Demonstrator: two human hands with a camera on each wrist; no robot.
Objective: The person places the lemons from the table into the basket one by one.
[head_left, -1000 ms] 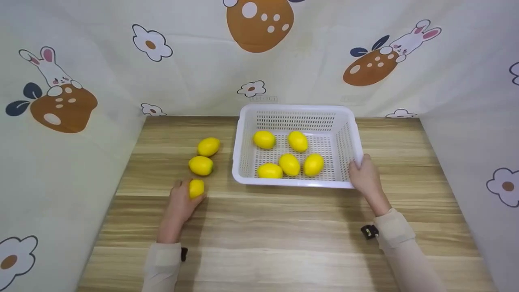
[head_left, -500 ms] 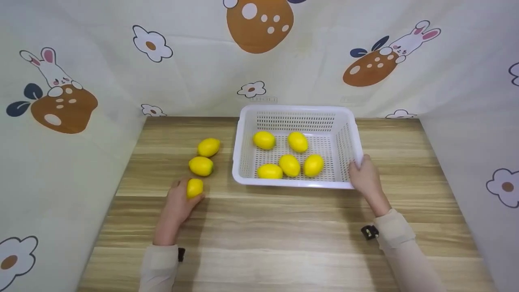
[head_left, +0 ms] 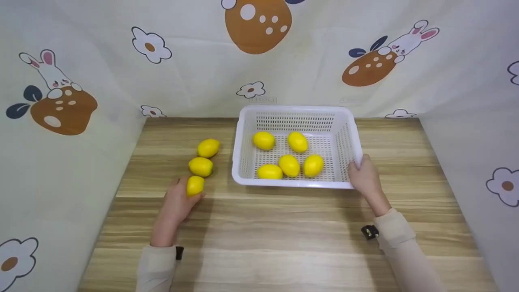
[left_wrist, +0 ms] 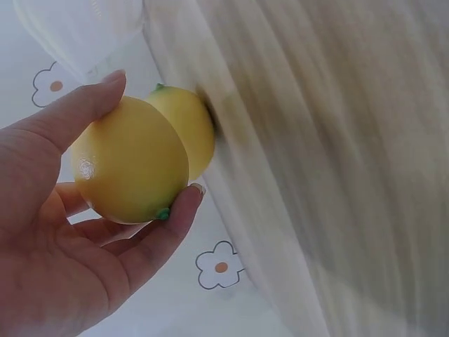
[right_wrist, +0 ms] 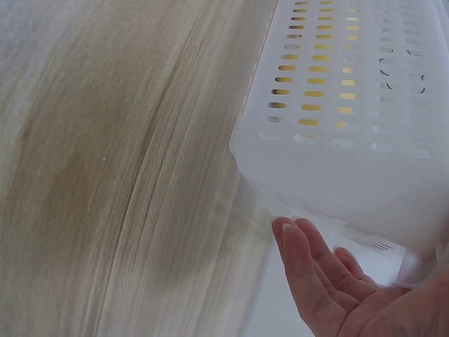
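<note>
In the head view my left hand [head_left: 173, 209] holds a yellow lemon [head_left: 195, 185] at the left of the table. The left wrist view shows thumb and fingers curled round that lemon [left_wrist: 130, 161], its green tip pointing down; another lemon [left_wrist: 195, 130] sits right behind it. Two more lemons, a nearer one [head_left: 201, 166] and a farther one [head_left: 208, 148], lie in a row beyond the hand. My right hand [head_left: 366, 178] grips the front right corner of a white plastic basket [head_left: 296, 183]. From the right wrist, fingers [right_wrist: 298, 256] show under the basket's rim.
Several lemons [head_left: 289, 165] lie spread over the basket's slotted floor. The basket stands on a wood-grain table [head_left: 275, 239], near its back edge. A pale cloth [head_left: 194, 73] printed with rabbits and flowers hangs behind and at both sides.
The left forearm has swung slightly leftward, and the held lemon has shifted a little toward the back and turned. The right hand and basket stay in place.
</note>
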